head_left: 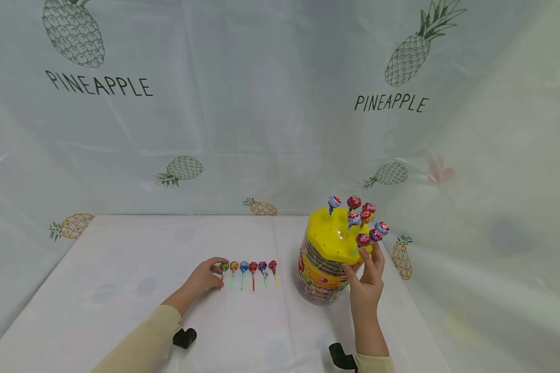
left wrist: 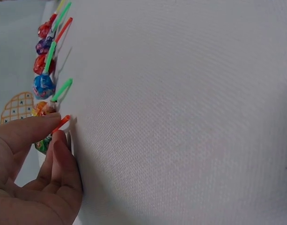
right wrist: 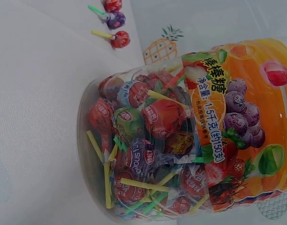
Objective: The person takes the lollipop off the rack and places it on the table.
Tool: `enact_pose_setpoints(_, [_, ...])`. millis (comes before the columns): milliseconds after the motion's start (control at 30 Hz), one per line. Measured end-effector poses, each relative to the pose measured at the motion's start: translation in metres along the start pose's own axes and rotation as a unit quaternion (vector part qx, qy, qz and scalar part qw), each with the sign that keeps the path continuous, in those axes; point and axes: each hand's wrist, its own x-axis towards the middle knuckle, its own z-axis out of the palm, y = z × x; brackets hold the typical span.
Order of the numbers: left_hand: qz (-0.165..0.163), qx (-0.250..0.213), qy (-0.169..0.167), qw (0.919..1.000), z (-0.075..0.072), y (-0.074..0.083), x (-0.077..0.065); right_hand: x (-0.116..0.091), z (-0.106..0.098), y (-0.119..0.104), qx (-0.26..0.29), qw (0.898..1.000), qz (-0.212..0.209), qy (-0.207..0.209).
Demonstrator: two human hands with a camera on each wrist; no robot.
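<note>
The left hand rests on the white cloth-covered table, its thumb and forefinger pinching the leftmost wrapped lollipop with a green head and orange-red stick; the left wrist view shows the fingertips closed round that stick. At 3 o'clock from it lies a row of five more wrapped lollipops, side by side, heads toward the back wall and sticks toward the person.

The right hand is raised at the 3 o'clock side of the clear plastic lollipop jar with a yellow perforated lid, its fingers drawn together and pinching the stick of a red-wrapped lollipop at the lid's near right edge. Further lollipops stand upright in the lid's holes at 12 o'clock from the hand. The right wrist view shows the jar packed with wrapped lollipops beneath an orange fruit label.
</note>
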Motion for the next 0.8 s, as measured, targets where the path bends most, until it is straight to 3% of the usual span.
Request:
enact_pose_setpoints(467, [-0.005, 0.025, -0.001, 0.9997, 0.0017, 0.0025, -0.0024, -0.0007, -0.0002, -0.0014, -0.007, 1.0, 0.002, 0.0])
enact_pose_setpoints(800, [0.032, 0.051, 0.015, 0.9981, -0.0082, 0.0049, -0.0026, -0.001, -0.0008, -0.001, -0.006, 1.0, 0.009, 0.0])
